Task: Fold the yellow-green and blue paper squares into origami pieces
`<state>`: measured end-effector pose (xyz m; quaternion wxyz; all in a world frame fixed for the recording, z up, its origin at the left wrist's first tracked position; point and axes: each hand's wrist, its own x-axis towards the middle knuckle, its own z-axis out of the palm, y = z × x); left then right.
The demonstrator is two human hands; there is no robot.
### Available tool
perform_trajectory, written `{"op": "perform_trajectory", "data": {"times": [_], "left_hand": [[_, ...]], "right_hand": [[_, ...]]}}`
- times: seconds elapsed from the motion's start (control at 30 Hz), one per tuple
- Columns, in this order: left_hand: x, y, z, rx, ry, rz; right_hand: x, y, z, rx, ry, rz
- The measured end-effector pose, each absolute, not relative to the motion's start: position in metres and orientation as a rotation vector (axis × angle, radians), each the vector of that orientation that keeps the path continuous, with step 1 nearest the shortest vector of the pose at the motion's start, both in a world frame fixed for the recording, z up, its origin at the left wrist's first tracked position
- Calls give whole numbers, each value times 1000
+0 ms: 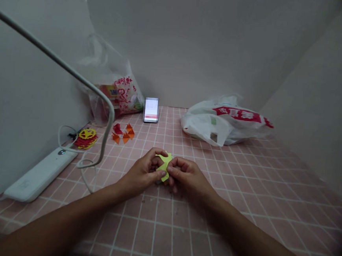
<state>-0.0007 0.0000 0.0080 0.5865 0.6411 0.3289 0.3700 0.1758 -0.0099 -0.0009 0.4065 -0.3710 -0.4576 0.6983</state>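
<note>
A small piece of folded yellow paper (pixel 163 167) is held between both hands above the middle of the tiled table. My left hand (pixel 145 168) grips its left side, with the thumb in front and the fingers curled behind and above. My right hand (pixel 188 173) pinches its right edge between thumb and forefinger. Parts of the paper are hidden behind the fingers. A bit of orange shows below the paper, too small to make out. Several folded orange paper pieces (pixel 125 137) and a red folded paper piece (pixel 118 129) lie farther back on the left.
A white power bank (pixel 41 175) lies at the left with its cable (pixel 106 138) arching upward. Behind it sit red and yellow cutouts (pixel 86 138). A phone (pixel 151 110) leans at the back, between a clear plastic bag (pixel 114 92) and a white plastic bag (pixel 201 122).
</note>
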Motion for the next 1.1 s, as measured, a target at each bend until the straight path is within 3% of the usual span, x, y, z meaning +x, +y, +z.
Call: {"op": "perform_trajectory", "data": {"times": [1.1], "left_hand": [[1,-4,13,1399,731,786]], "right_hand": [[173,-17,5,-1097,-1322,1531]]}}
